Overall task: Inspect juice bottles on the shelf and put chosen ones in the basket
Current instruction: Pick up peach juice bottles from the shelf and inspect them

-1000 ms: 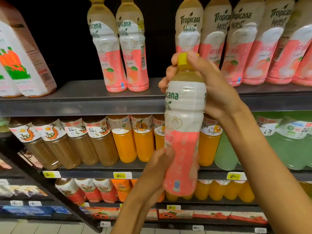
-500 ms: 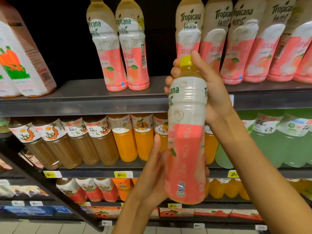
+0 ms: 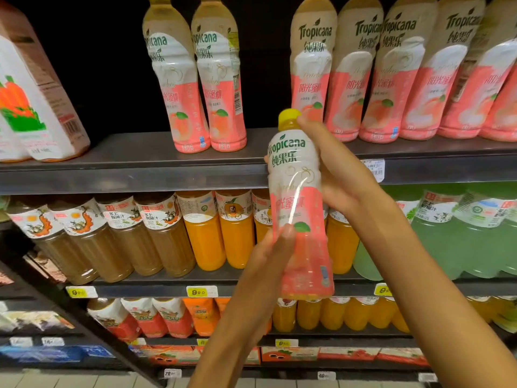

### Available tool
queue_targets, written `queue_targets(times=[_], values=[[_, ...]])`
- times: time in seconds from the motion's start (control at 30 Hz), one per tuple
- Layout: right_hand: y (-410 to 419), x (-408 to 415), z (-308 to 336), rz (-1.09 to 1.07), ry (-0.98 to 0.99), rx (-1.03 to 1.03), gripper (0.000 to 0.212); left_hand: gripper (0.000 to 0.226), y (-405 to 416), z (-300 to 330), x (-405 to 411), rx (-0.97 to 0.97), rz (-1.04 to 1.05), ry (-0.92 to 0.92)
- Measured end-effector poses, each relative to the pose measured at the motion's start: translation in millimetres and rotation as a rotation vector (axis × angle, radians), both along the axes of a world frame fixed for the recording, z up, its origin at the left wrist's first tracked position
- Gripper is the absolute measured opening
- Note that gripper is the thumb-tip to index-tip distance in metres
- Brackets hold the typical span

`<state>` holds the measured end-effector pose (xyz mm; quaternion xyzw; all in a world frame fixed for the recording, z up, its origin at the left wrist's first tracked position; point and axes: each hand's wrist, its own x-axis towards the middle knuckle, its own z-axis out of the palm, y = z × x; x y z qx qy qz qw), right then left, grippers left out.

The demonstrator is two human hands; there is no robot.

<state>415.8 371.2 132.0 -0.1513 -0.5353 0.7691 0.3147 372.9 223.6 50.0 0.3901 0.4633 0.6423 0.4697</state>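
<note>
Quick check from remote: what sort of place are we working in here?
Most likely a supermarket drinks aisle: metal shelves stocked with rows of juice bottles, yellow price tags on the shelf edges, and a peach Tropicana bottle in hand.

Right hand (image 3: 333, 169) at frame centre, fingers wrapped round the upper part of a peach juice bottle (image 3: 300, 208), left hand (image 3: 268, 256) below, thumb pressed on its lower label, both forearms rising from the bottom edge
</note>
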Motion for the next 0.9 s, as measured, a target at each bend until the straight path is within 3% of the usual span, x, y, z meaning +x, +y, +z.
queue_targets(times=[0.13, 0.33, 0.47, 0.6, 0.7, 0.77, 0.83, 0.9], values=[[-5.0, 0.9, -2.1, 0.017, 0.015, 0.13, 0.017, 0.05, 3.7, -4.9, -1.7, -0.012, 0.028, 0.131], [-5.2, 2.5, 3.7, 0.058, 0.168, 0.017, 0.03, 0.057, -0.4, -5.4, -2.8, 0.057, 0.012, -0.062], [-10.4, 3.8, 5.5, 0.117, 0.27, -0.017, 0.032, 0.072, -0.9, -6.3, -3.5, 0.092, -0.137, -0.153], [-12.3, 10.9, 12.4, 0.043, 0.211, 0.169, 0.04, 0.084, 2.2, -2.3, -4.4, 0.059, 0.036, 0.044], [-17.2, 12.5, 16.1, -0.042, 0.101, 0.339, 0.049, 0.06, 6.2, 0.4, -4.6, 0.082, 0.17, 0.186], [-20.6, 8.8, 11.7, -0.134, 0.038, 0.344, 0.069, 0.05, 8.3, -0.1, -3.2, 0.09, 0.218, 0.258], [-25.2, 4.9, 8.5, -0.179, 0.037, 0.31, 0.081, 0.061, 8.7, -1.9, -1.9, 0.114, 0.22, 0.279], [-27.3, 4.6, 6.8, -0.183, 0.089, 0.312, 0.076, 0.075, 8.0, -4.6, -2.4, 0.134, 0.194, 0.292]])
